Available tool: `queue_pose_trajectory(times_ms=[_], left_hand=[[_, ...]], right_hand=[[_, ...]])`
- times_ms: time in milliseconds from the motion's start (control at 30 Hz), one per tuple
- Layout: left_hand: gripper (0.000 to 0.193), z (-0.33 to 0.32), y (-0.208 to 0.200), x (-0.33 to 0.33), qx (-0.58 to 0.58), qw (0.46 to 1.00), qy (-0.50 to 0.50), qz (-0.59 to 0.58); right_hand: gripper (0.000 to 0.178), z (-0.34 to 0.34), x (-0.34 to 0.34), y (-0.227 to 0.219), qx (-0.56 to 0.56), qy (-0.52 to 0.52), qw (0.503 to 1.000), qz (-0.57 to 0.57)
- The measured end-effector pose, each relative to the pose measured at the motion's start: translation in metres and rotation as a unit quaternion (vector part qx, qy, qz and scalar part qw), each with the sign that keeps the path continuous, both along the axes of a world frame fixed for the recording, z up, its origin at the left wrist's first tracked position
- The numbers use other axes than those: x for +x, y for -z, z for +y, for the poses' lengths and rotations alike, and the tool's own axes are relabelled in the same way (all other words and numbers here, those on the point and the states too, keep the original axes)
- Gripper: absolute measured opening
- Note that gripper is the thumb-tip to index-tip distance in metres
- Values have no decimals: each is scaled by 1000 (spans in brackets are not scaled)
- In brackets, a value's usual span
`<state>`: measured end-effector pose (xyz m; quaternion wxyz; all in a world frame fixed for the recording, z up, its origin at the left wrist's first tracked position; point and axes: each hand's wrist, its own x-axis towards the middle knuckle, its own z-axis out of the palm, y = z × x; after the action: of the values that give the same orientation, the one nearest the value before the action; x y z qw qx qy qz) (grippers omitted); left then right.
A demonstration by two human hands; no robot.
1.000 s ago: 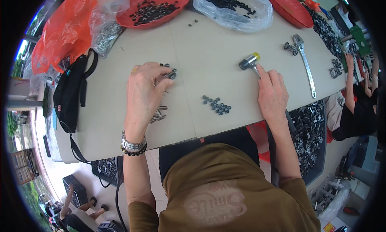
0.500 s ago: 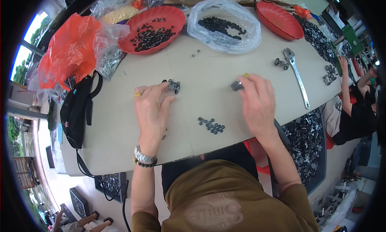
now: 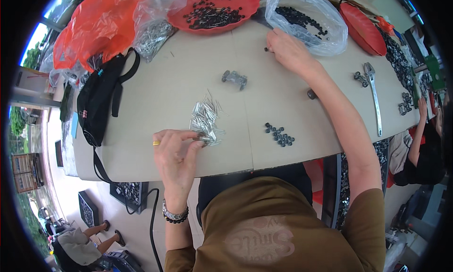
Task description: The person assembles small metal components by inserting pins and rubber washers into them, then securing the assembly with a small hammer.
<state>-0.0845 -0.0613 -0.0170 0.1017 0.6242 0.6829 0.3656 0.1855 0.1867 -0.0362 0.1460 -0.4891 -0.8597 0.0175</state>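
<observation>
Tabletop [image 3: 231, 159] gap between pins [image 3: 205, 115] and near edge [image 3: 252, 170]

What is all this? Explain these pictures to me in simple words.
There is no machine here: you see a person's two bare hands. Every picture comes from one wide fisheye camera worn on the person's head, looking down, which is why straight edges bend.

The left hand has its fingertips at a pile of thin metal pins; whether it grips any is unclear. The right hand reaches to a clear plastic bag of black parts, and a small dark piece shows at its fingertips.

Also on the table are a small wheeled part, a cluster of small dark pieces, a wrench and a red dish of parts.
</observation>
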Motion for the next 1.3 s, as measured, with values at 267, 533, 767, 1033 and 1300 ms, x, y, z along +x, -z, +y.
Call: queue_pose_trajectory(times_ms=[267,533,767,1033,1300], left_hand=[[14,45,8,22,49,986,148,62],[10,78,8,26,8,962,247,118],[11,68,12,31,21,946,236,221],[11,64,15,32,32,955,205,213],[6,55,19,29,47,982,155,100]], right_hand=[[14,40,-69,-48,0,12,989,150],[26,-33,-54,-98,43,-31,973,223],[47,-194,17,-48,-44,-54,991,119],[97,-233,24,0,-58,-121,990,47],[97,-221,25,-1,-60,-105,992,19]])
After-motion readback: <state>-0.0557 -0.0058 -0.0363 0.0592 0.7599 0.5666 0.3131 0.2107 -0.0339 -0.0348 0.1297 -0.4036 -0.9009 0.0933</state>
